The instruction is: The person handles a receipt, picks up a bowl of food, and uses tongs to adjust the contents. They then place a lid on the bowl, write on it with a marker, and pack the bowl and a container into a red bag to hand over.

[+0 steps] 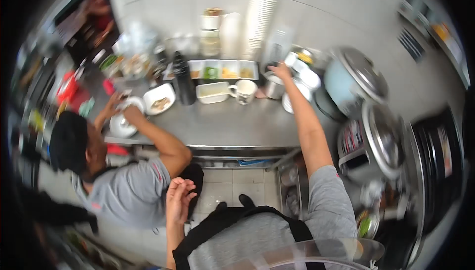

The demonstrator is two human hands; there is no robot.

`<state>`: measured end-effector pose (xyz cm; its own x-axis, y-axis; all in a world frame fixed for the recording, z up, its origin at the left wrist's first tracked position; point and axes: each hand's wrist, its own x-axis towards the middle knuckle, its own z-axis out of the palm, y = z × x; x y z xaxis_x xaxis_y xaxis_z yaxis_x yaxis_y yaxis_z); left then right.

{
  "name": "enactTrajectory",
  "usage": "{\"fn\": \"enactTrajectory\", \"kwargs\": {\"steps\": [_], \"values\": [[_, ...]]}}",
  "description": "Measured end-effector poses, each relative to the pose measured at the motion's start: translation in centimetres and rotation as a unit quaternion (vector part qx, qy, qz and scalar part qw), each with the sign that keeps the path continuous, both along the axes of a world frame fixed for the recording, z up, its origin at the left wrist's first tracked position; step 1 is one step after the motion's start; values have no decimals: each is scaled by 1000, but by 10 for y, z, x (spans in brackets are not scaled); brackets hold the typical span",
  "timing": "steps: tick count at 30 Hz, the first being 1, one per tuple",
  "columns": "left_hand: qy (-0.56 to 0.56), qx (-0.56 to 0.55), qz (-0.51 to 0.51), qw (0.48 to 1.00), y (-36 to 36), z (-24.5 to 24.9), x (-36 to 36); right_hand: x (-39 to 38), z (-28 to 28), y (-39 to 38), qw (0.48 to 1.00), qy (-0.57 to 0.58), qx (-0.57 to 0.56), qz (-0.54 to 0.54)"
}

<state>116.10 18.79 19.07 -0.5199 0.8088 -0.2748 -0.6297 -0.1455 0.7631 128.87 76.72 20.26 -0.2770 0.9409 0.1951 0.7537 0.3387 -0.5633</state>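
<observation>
My right arm stretches over the steel counter (217,126). My right hand (281,71) is at the top of a steel canister (274,88), fingers closed around something dark that blur keeps me from making out. Just left of the canister stands a white patterned mug (245,92), beside a rectangular white dish (213,93) with pale contents. White lidded tubs (309,79) sit to the right of my wrist. My left hand (180,196) is raised in front of the counter, near a co-worker's side, its fingers loosely curled and apart, with nothing visible in them.
At left a co-worker (128,186) works with both hands over a white bowl (123,124). A dark bottle (183,79), a tray of toppings (222,70) and tall stacked cups (260,20) line the back. Large cookers (354,79) stand at right.
</observation>
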Motion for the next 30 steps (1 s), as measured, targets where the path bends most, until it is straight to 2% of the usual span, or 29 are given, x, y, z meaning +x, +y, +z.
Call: {"fn": "enactTrajectory", "kwargs": {"steps": [1,2,3,4,5,6,7,8,9,10,11,12,13,14,16,18,20,23,24,26,28,29,30], "values": [[-10,-12,52,999,-5,-5,7,-3,-11,18,998,54,-9,-23],[-18,-14,105,994,-8,-4,19,-7,-42,66,997,83,-4,0],[-26,-22,156,987,-12,-4,32,-19,-56,98,998,46,31,-31],[-35,-30,204,978,-13,-6,47,-15,-66,132,998,-41,30,34],[-49,-42,248,967,-12,-8,63,-21,-101,182,999,39,7,-10],[-58,-43,273,959,-11,-11,77,-27,-100,183,995,83,14,-52],[-73,-36,286,955,-5,-13,93,-32,-136,234,980,195,35,-6],[-88,-27,296,951,-1,-14,107,-36,-138,243,981,182,59,15],[-92,-31,291,952,1,-13,116,-31,-115,220,975,202,-53,74],[-99,-35,283,953,3,-10,124,-37,-117,227,981,172,-29,83],[-108,-41,274,955,4,-8,131,-42,-112,212,988,130,59,55],[-101,-57,287,951,6,-5,137,-43,-107,209,991,62,91,70],[-93,-75,302,946,9,0,141,-46,-113,224,990,83,47,105],[-83,-94,316,940,7,3,144,-44,-106,212,985,75,104,117],[-81,-59,328,939,5,4,150,-38,-90,201,974,103,142,145],[-75,-38,336,938,-3,0,156,-22,-52,165,954,98,240,150],[-69,-32,337,938,-11,-4,158,0,2,94,942,104,291,131],[-91,-34,358,929,-24,-5,168,33,17,27,912,185,353,99],[-94,-26,360,928,-29,-4,170,43,24,-9,904,202,358,123],[-99,-16,357,929,-46,-4,177,62,-7,8,900,105,400,141],[-107,-5,360,927,-69,-9,183,83,-6,-6,899,62,423,100],[-106,-3,364,925,-83,-10,186,86,27,-63,871,120,470,84],[-107,-3,371,922,-100,-11,190,92,51,-113,895,169,402,89]]}}
